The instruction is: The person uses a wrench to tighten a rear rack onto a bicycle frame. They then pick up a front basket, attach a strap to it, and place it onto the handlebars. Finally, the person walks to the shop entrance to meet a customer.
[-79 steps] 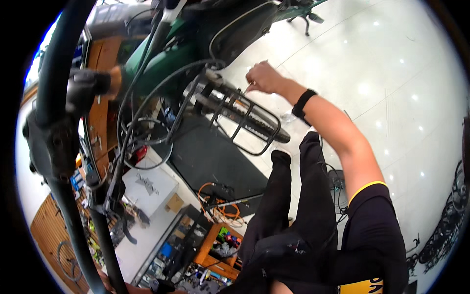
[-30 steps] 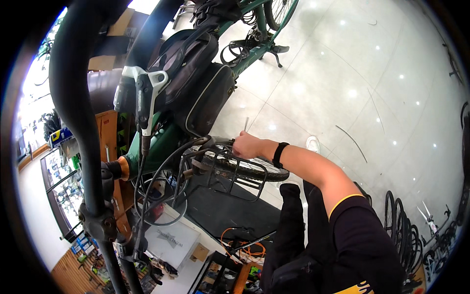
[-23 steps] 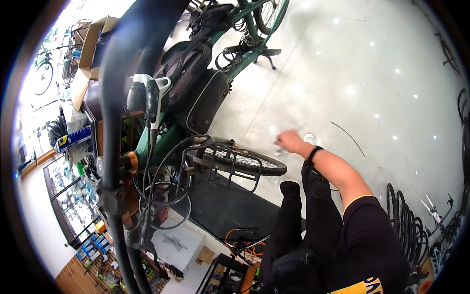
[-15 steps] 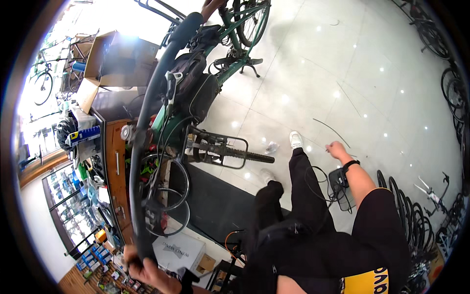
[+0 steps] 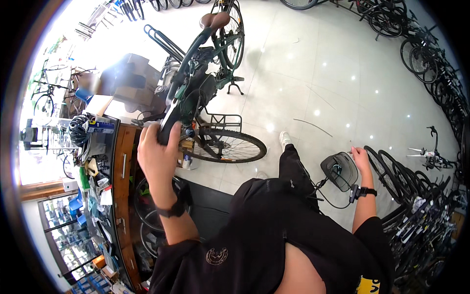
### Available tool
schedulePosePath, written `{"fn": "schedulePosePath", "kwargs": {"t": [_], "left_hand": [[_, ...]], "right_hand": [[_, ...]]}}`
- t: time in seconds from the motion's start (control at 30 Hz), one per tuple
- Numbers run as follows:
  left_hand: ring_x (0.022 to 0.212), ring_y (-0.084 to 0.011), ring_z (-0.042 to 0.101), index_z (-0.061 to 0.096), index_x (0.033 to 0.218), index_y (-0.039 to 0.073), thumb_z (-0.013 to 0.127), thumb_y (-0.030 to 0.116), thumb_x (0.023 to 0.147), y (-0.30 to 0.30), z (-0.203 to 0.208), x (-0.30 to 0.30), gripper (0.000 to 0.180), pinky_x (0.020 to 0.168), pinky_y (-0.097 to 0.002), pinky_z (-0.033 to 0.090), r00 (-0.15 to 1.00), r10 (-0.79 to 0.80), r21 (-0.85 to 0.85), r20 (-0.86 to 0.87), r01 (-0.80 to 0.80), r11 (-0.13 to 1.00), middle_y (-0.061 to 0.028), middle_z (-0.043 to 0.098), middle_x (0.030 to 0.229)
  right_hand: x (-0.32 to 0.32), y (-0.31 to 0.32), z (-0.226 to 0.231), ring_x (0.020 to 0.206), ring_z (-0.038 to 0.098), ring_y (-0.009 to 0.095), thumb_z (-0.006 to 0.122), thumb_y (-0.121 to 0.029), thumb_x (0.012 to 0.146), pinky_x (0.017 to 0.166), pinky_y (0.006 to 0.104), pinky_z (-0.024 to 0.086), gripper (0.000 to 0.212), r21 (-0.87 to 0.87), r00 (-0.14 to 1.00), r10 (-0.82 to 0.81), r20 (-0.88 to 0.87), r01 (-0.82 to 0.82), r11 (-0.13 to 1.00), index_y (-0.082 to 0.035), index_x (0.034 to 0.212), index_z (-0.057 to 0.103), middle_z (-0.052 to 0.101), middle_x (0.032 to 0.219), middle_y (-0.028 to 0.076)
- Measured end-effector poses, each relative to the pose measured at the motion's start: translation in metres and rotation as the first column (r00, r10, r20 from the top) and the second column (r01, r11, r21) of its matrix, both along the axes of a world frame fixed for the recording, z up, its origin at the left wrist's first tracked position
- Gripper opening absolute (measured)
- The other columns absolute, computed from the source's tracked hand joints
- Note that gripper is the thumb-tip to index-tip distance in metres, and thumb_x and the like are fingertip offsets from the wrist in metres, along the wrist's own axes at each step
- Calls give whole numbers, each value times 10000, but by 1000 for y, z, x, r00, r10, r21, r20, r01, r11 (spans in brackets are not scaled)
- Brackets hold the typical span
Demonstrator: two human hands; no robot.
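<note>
A green bicycle (image 5: 186, 105) with a brown saddle (image 5: 214, 20) stands on its kickstand (image 5: 235, 88) at the upper left. My left hand (image 5: 159, 154) is closed round the near end of its handlebar (image 5: 172, 115), thumb on one side and fingers on the other. Below the bar, the front wheel (image 5: 245, 142) shows broadside under a black front rack (image 5: 226, 118). My right hand (image 5: 361, 158) hangs away from the bicycle with its fingers curled; whether anything small is in them I cannot make out. Beside it hangs a small grey case (image 5: 345, 166) with a black cable.
A wooden drawer counter (image 5: 122, 166) runs down the left, carrying a cardboard box (image 5: 134, 81), a helmet (image 5: 78, 130) and clutter. A dark mat (image 5: 210, 206) lies by it. Thin cable pieces (image 5: 313, 127) lie on the tiles. Bicycles (image 5: 431, 68) and tyres (image 5: 384, 169) line the right.
My view has shifted, and the handlebar now appears farther off. My left hand, still on it, appears higher in view. The front wheel, nearly edge-on before, now shows its side. My right hand stays curled.
</note>
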State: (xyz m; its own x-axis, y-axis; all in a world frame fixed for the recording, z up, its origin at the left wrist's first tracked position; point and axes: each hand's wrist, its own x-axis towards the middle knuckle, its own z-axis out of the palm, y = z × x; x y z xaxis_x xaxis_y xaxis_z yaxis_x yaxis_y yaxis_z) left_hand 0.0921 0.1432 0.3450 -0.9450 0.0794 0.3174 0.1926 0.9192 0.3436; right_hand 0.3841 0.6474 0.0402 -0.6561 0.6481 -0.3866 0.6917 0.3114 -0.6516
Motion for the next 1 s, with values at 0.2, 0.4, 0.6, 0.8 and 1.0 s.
{"fn": "schedulePosePath", "kwargs": {"t": [0.2,0.4,0.6,0.8,1.0], "left_hand": [[758,-310,607,631,941,-32,643,435,825,-6,1,10,481,671,-380,475,998,-6,-25,-55,5,1000,-140,600,874],[765,-312,598,620,939,-17,548,367,910,2,2,18,392,676,-382,466,989,51,38,-137,-46,998,-142,596,875],[709,-311,566,593,855,2,610,190,877,14,3,46,190,635,-388,445,960,-26,121,-278,62,991,-142,572,820],[642,-305,563,617,799,6,662,140,822,100,-11,87,144,574,-372,447,978,-144,212,-153,175,962,-132,553,737],[735,-327,611,645,796,44,587,302,875,135,-78,128,276,632,-427,484,940,-127,-23,316,142,990,-123,610,772]], "right_hand": [[97,-43,51,577,492,152,583,-295,904,560,327,403,373,108,999,-46,9,45,993,58,789,622,547,609,79],[136,-45,69,601,477,146,585,-302,906,589,315,402,369,64,977,-206,51,202,977,55,822,624,525,626,69],[110,-7,71,583,457,162,576,-306,902,575,333,389,375,228,997,23,-75,-6,974,54,809,620,527,610,97],[86,78,24,545,468,170,583,-228,885,553,352,390,346,131,1000,17,-7,-16,991,22,647,604,481,543,101],[-8,122,21,552,500,174,614,-244,861,556,341,419,317,-12,970,235,-59,-236,972,36,711,624,556,579,106]]}}
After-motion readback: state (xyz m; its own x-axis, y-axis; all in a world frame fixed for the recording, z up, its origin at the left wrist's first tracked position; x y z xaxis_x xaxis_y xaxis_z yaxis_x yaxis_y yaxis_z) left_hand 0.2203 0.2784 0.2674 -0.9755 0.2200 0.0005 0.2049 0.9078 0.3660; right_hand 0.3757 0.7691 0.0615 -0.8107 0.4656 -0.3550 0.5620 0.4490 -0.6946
